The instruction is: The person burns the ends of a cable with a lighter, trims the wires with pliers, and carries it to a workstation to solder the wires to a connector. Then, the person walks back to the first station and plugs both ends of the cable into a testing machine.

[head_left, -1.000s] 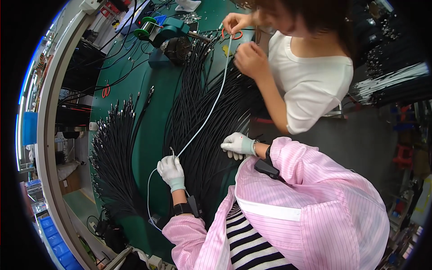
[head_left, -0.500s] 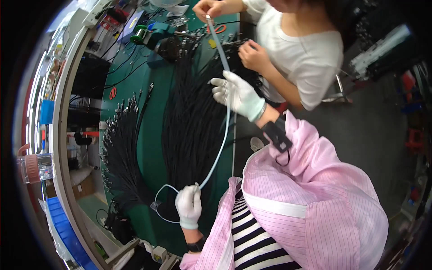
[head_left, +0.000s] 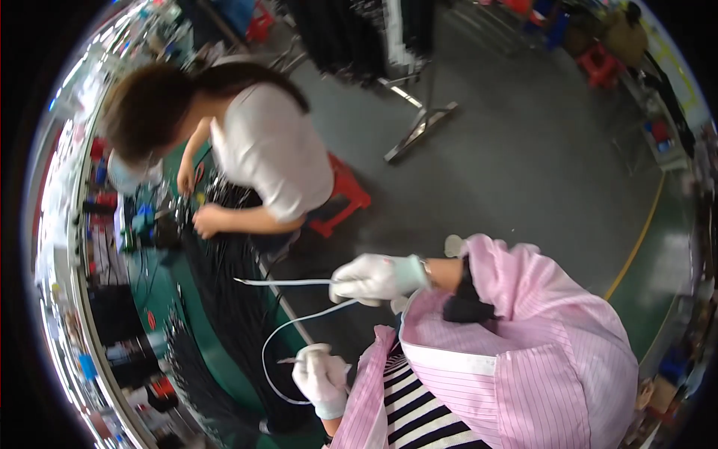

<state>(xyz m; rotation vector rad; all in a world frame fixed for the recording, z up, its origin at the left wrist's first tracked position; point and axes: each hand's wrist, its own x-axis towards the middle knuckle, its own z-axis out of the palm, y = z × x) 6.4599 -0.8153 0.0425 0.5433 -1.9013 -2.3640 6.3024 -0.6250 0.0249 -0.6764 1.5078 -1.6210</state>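
My right hand (head_left: 374, 278), in a white glove, is closed around a pale blue cable (head_left: 288, 283). A straight length of it sticks out leftward, its tip free in the air. From the same hand the cable loops down past the table edge to my left hand (head_left: 320, 380), also gloved. That hand is closed, with the cable running into its underside and a short thin piece poking out at its left. Beneath and beyond lies a thick bundle of black cables (head_left: 239, 329) on the green table (head_left: 218, 340).
At the far left a co-worker in a white top (head_left: 273, 142) sits on a red stool (head_left: 345, 196), hands at the cable ends. A second black bundle (head_left: 198, 374) lies nearer the table's left side. A wheeled rack (head_left: 422, 123) with hanging black cables stands on the grey floor.
My view has swung right. The cable's far end, earlier up by the co-worker's raised hand, is now loose near my right hand, which has come closer to me. The co-worker's hands are at the bundle.
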